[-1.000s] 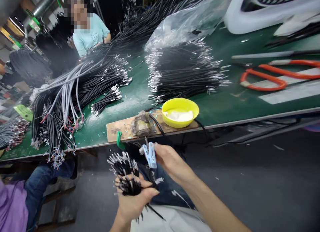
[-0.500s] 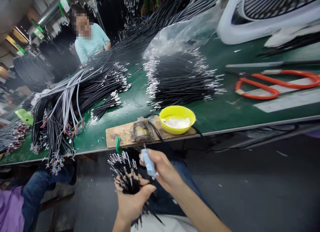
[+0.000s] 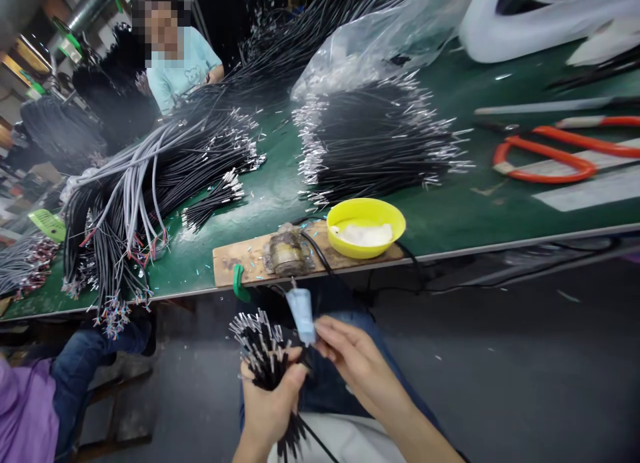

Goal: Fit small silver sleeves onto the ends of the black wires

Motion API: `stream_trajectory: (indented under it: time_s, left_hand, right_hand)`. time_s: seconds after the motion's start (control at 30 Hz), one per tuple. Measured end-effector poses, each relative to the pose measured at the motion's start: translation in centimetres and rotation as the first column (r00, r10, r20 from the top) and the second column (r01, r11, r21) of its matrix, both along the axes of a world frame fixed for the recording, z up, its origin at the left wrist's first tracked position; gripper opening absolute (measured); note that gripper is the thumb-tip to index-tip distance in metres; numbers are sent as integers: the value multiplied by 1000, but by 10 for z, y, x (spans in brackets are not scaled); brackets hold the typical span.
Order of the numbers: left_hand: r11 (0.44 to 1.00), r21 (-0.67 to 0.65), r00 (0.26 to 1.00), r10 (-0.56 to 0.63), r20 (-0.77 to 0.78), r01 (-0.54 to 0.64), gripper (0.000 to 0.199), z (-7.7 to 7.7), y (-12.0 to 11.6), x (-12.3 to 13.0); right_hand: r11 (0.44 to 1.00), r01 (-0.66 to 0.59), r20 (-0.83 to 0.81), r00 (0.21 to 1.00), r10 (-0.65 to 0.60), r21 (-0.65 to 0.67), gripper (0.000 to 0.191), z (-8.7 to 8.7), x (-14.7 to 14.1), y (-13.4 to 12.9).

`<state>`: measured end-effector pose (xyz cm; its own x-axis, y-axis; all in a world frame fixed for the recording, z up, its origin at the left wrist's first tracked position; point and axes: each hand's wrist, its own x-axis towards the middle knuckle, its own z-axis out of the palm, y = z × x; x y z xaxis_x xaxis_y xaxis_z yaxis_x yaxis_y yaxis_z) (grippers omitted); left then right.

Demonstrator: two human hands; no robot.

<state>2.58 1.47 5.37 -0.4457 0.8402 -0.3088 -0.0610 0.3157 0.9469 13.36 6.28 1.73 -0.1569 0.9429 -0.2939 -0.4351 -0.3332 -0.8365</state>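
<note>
The right hand (image 3: 347,353) has shifted down the light-blue plastic clip (image 3: 301,313), its grip unclear; the left hand (image 3: 270,410) clasps slim black silver-tipped cables (image 3: 265,358), which a loosened hold could spill.

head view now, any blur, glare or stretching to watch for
Head view: the light-blue clip by the right hand is smeared, probably by motion; head view: pale glare washes the green tabletop between the cable piles; head view: the orange-handled scissors near the right edge look stretched, likely by a wide lens.
</note>
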Motion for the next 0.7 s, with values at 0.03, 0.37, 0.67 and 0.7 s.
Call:
stream_trajectory:
  time_s: [0.03, 0.37, 0.67, 0.7]
  left_hand:
    - [1000, -30, 1000, 7, 6, -7, 31, -3, -2, 0]
    - [974, -140, 984, -180, 2, 179, 27, -25, -18, -5]
    - [991, -58, 986, -112, 125, 120, 43, -19, -13, -5]
    - [988, -54, 980, -135, 147, 144, 46, -21, -14, -5]
  right_hand:
    - [999, 15, 59, 998, -17, 33, 40, -2, 2, -2]
    - [810, -176, 482, 864, -145, 559, 11, 10, 2, -21]
    - [753, -70, 463, 824, -326, 655, 29, 11, -6, -24]
    - [733, -46, 453, 811, -369, 678, 29, 12, -8, -25]
